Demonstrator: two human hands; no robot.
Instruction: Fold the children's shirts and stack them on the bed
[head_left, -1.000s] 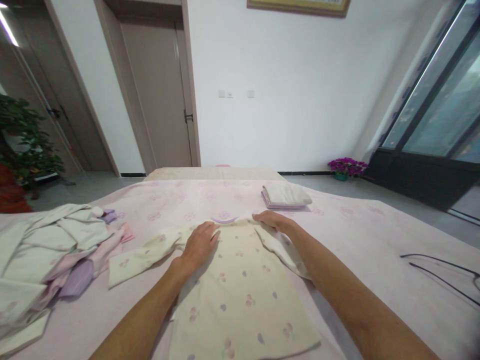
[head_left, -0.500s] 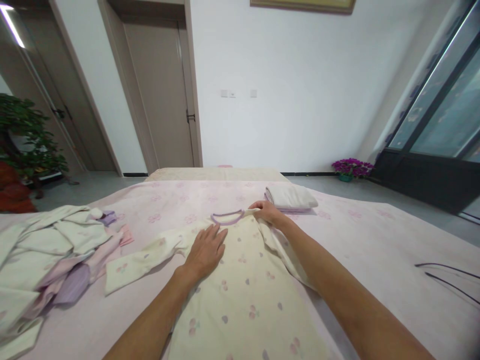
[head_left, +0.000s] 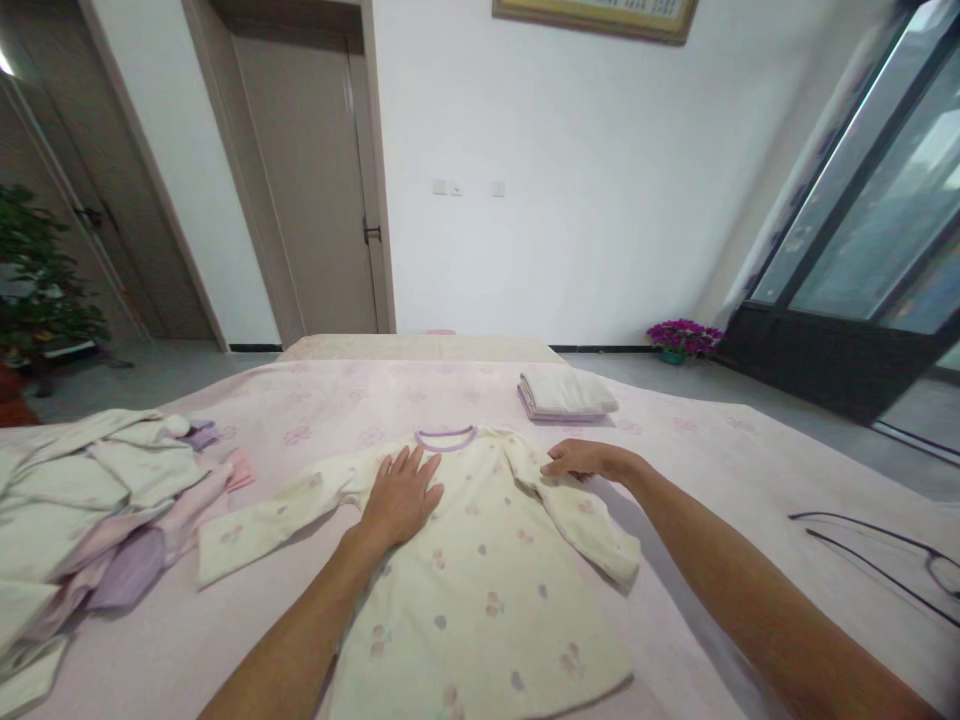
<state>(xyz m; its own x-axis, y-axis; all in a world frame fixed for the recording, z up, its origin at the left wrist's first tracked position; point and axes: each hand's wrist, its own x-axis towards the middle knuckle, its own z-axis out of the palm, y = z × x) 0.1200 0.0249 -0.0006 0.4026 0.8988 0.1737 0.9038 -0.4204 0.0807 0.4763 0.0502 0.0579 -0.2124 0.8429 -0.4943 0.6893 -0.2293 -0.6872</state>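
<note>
A cream long-sleeved child's shirt (head_left: 480,580) with a cherry print and a purple-trimmed neck lies spread in front of me. My left hand (head_left: 400,497) rests flat on its upper left chest, fingers spread, just below the collar. At the other side, my right hand (head_left: 581,460) has its thumb and fingers closed on the upper edge of the shirt's right sleeve (head_left: 592,520). That sleeve slants down and outward, and the left sleeve (head_left: 277,515) stretches out flat toward the clothes pile.
A heap of crumpled clothes (head_left: 105,510) lies on the left of the pink flowered cover (head_left: 712,520). Behind the shirt sits a folded white stack of cloth (head_left: 568,394). Eyeglasses (head_left: 877,545) lie at the right. Purple flowers (head_left: 684,338) stand on the floor beyond.
My right hand has moved from the shirt's right shoulder down and outward along the sleeve, which is now more spread out. My left hand stays on the chest. The view has shifted slightly.
</note>
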